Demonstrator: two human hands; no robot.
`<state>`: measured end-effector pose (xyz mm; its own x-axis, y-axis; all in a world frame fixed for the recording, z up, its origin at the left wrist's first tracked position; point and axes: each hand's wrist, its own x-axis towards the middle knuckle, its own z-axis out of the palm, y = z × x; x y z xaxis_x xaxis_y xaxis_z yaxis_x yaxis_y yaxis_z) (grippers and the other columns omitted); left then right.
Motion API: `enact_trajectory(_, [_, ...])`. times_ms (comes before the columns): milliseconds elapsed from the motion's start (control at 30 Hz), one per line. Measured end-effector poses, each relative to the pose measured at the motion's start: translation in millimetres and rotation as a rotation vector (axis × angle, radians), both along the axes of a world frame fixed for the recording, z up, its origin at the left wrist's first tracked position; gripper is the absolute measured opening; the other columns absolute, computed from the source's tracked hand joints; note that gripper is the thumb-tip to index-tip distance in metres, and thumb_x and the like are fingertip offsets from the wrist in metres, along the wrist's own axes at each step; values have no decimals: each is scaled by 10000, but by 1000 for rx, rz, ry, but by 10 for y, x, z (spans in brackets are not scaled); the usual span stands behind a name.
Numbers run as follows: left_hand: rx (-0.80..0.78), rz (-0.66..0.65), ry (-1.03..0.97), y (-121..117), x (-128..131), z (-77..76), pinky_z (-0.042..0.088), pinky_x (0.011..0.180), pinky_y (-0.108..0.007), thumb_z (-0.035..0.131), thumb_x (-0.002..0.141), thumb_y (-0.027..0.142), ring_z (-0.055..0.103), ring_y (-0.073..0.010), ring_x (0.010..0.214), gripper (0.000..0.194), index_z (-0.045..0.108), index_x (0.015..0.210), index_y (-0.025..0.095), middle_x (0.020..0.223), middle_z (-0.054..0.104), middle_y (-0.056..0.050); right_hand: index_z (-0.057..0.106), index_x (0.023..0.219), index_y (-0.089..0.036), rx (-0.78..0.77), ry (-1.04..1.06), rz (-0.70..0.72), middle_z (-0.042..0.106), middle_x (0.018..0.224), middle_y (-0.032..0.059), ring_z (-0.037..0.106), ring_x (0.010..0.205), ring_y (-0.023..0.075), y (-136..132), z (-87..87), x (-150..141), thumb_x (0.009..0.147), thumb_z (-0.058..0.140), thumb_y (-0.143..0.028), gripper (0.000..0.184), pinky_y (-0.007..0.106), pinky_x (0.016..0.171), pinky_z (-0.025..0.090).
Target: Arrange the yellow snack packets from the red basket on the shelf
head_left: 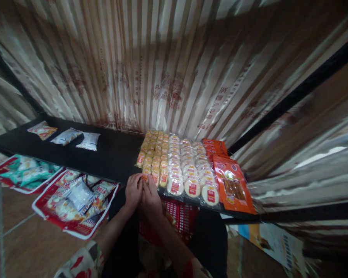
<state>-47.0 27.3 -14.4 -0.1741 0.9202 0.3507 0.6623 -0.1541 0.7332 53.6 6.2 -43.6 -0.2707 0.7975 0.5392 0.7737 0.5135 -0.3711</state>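
At the front edge of a black shelf (116, 154), my left hand (133, 190) and my right hand (151, 196) come together with curled fingers. Between their fingertips is a small wrapped snack (145, 177) with an orange label, mostly hidden by the fingers. Just beyond it stand rows of yellow wrapped snacks (154, 154) in clear film. To their right, round white wrapped crackers (175, 186) with red labels lie overlapping in several columns. Orange snack bags (234, 185) lie at the right end of the shelf.
Three small snack bags (88, 141) lie on the shelf's left part. Below it are a red basket (40, 216) of white-and-red bags and another basket (5, 181) of green bags. A red basket (185, 216) sits beneath my forearms. A striped curtain (150, 69) hangs behind; dark posts (295, 92) frame the shelf.
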Motion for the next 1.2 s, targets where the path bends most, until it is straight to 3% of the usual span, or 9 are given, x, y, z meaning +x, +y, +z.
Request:
enact_trajectory(167, [-20, 13, 3, 1, 9, -23, 452, 938, -372, 412, 845, 161, 563, -194, 1006, 272, 628, 1010, 169, 1047, 654, -80, 447, 1325, -85, 2, 33, -7, 399, 1413, 170, 254, 1368, 233, 3, -12, -10, 890, 350, -97, 446, 448, 1082, 367])
enact_trajectory(400, [99, 37, 85, -108, -35, -68, 443, 949, -383, 402, 820, 133, 536, -204, 1041, 317, 648, 1016, 170, 1096, 622, -93, 582, 1196, -111, 23, 102, -30, 463, 1364, 179, 350, 1326, 228, -174, 171, 75, 908, 365, -154, 363, 413, 1047, 410])
enact_trajectory(533, [146, 44, 101, -284, 10, -101, 471, 889, -369, 390, 786, 94, 562, -200, 961, 323, 666, 922, 192, 967, 642, -77, 611, 1146, -140, 10, 141, 37, 526, 1310, 153, 437, 1269, 212, -373, 163, 157, 906, 374, -171, 338, 384, 1009, 449])
enact_trajectory(633, [158, -12, 88, -474, 96, -192, 494, 840, -350, 356, 787, 82, 580, -187, 885, 331, 659, 871, 184, 885, 648, -73, 577, 1183, -149, 22, 196, 94, 551, 1279, 142, 477, 1233, 203, -535, 43, 223, 904, 374, -175, 346, 382, 987, 467])
enact_trajectory(800, [20, -134, 114, -670, 220, -299, 500, 839, -338, 373, 777, 89, 583, -187, 891, 324, 657, 902, 185, 907, 653, -76, 539, 1232, -153, -27, 220, 70, 531, 1292, 155, 480, 1231, 214, -736, -212, 338, 887, 396, -155, 373, 388, 981, 471])
enact_trajectory(967, [-297, -281, 131, -709, 378, -378, 476, 898, -329, 363, 774, 66, 596, -186, 954, 359, 648, 971, 159, 989, 662, -97, 555, 1229, -145, -96, 170, 1, 536, 1293, 152, 497, 1215, 226, -797, -587, 477, 865, 403, -132, 395, 386, 956, 491])
enact_trajectory(1100, [-572, -325, 126, -804, 532, -552, 455, 925, -322, 352, 799, 72, 586, -190, 1055, 390, 627, 1065, 146, 1117, 640, -133, 634, 1128, -148, -169, 118, -42, 656, 1126, 127, 615, 1054, 221, -834, -943, 606, 828, 399, -103, 384, 360, 880, 538])
enact_trajectory(1200, [-669, -383, 131, -895, 610, -700, 446, 932, -315, 379, 785, 76, 592, -196, 1053, 388, 640, 1061, 156, 1108, 651, -132, 693, 1007, -151, -220, 101, -108, 708, 985, 124, 665, 927, 227, -889, -1122, 681, 804, 369, -64, 391, 340, 811, 555])
